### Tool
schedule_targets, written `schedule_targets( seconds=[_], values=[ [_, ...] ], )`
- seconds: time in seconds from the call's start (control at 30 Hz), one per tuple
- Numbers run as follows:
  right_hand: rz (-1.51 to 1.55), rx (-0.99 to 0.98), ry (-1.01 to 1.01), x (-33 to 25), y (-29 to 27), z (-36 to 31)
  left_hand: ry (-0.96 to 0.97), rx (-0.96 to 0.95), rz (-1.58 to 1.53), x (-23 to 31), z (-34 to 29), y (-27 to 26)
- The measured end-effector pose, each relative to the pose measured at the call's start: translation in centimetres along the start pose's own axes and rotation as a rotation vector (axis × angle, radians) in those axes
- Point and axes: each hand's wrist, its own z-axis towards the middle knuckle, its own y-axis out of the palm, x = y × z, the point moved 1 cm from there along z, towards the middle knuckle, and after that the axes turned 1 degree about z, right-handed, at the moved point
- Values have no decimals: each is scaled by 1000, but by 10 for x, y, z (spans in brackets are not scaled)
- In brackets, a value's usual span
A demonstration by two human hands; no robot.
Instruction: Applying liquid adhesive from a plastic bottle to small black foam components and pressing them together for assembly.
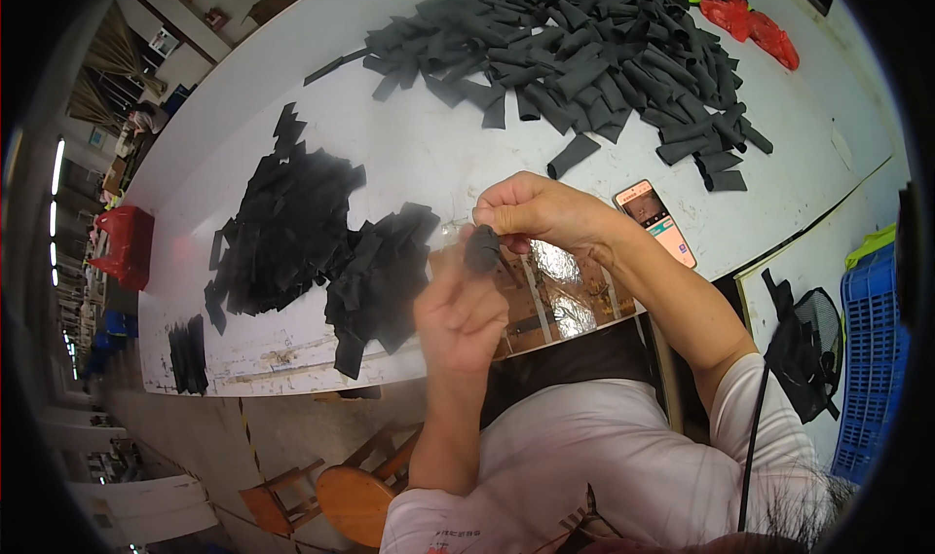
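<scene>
Both of my hands meet over the near edge of the white table. Between them is a small dark grey fabric piece (482, 250), bunched or rolled up. My left hand (462, 311) is closed around its lower part, with the fingers curled. My right hand (531, 206) pinches at its upper end with thumb and fingertips; the exact contact is partly hidden. Just left of my hands lies a loose pile of flat black fabric pieces (380, 277), with a larger black pile (287, 228) beyond it. A big heap of dark grey fabric tubes (584, 57) covers the far side.
A lit phone (654, 221) lies right of my hands. Under them is a brown, shiny taped panel (565, 296). A red bag (750, 30) sits far right, a small black stack (187, 354) near left. A blue crate (869, 359) and wooden stool (358, 503) stand beside the table.
</scene>
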Motion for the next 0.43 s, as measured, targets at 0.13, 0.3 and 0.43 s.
schedule_targets(
  seconds=[0.13, 0.3, 0.43],
  values=[
    [-67, 10, 18, -1, -8, 6, 196, 72, 449, 8, 4, 19],
    [118, -38, 110, 19, -7, 3, 256, 213, 616, 10, 8, -3],
    [18, 61, 25, 17, -9, -3, 1037, -7, 2046, 17, 6, 9]
  ],
)
